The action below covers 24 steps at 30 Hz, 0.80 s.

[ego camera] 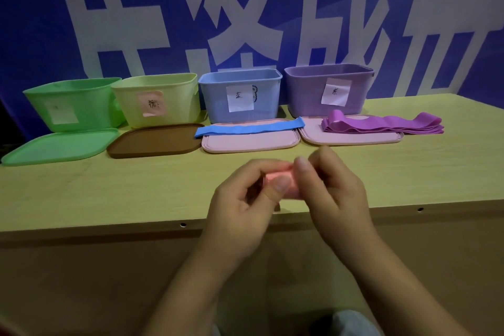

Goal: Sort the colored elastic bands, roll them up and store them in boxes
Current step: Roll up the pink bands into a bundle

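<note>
A small pink elastic band (283, 184), already wound into a tight roll, sits pinched between both hands just above the front of the pale wooden bench (109, 188). The left hand (245, 199) curls its fingers and thumb round one end of the roll; the right hand (335, 188) closes thumb and fingers on the other end. The rolling of this band looks nearly finished, though it is not yet in a box.

Further back, a flat blue elastic band (249, 128) lies unrolled across the near pink lid (251, 142), and a folded heap of purple elastic bands (381, 125) rests on the second pink lid (351, 136), one end overhanging onto the bench. These appear sorted by colour but are still to be rolled.

Behind them stand four open plastic boxes in a row: a green box (71, 103), a yellow-green box with a pink label (155, 98), a blue box with a white label (240, 95) and a purple box with a white label (330, 91). A green lid (60, 146) and a brown lid (155, 139) lie before the first two. Whether any box already holds bands cannot be told from this angle. Judging by what lies out, most rolling and storing is left.
</note>
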Each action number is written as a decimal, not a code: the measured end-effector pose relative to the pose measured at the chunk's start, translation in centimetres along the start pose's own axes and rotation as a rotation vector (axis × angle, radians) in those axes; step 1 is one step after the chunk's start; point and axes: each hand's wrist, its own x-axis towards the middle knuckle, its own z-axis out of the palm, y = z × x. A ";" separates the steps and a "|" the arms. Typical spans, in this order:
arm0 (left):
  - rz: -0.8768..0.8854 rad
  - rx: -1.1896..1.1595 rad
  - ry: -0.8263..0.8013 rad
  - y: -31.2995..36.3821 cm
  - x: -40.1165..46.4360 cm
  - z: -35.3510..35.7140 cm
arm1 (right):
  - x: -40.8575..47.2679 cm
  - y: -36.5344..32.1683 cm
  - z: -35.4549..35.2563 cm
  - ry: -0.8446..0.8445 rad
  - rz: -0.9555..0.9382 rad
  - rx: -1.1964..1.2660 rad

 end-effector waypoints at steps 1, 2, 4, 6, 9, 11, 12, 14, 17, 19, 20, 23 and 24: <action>-0.024 -0.003 -0.001 -0.2 0.5 -0.3 | 0.7 0.3 0.3 -0.012 0.012 0.009; -0.048 -0.003 0.006 -0.6 1.1 -0.6 | 1.4 0.5 0.6 -0.032 0.037 0.013; -0.108 -0.032 0.035 -1.6 2.6 -1.4 | 3.3 1.3 1.4 -0.103 0.084 -0.023; -0.194 -0.109 0.083 -3.3 3.9 -2.5 | 5.2 2.5 2.0 -0.254 0.128 -0.095; -0.329 -0.275 0.144 -5.5 6.5 -4.6 | 8.3 4.7 3.2 -0.499 0.153 -0.163; -0.345 -0.333 0.134 -7.2 8.5 -6.1 | 11.2 6.2 4.2 -0.560 0.118 -0.178; -0.354 -0.354 0.128 -8.0 9.4 -6.8 | 12.7 6.7 4.9 -0.582 0.105 -0.179; -0.366 -0.397 0.117 -9.4 12.1 -8.5 | 16.5 7.6 6.0 -0.626 0.090 -0.163; -0.424 -0.434 0.123 -10.6 15.9 -10.5 | 21.6 8.9 7.9 -0.682 0.114 -0.090; -0.494 -0.498 0.143 -11.0 18.1 -12.0 | 24.3 9.3 9.1 -0.710 0.150 -0.038; -0.532 -0.532 0.155 -10.9 19.1 -12.8 | 25.5 9.3 9.7 -0.731 0.164 -0.030; -0.611 -0.558 0.169 -9.9 22.1 -15.6 | 29.1 8.5 11.6 -0.760 0.200 -0.018; -0.629 -0.551 0.175 -9.5 23.2 -16.7 | 30.5 8.1 12.4 -0.753 0.202 -0.022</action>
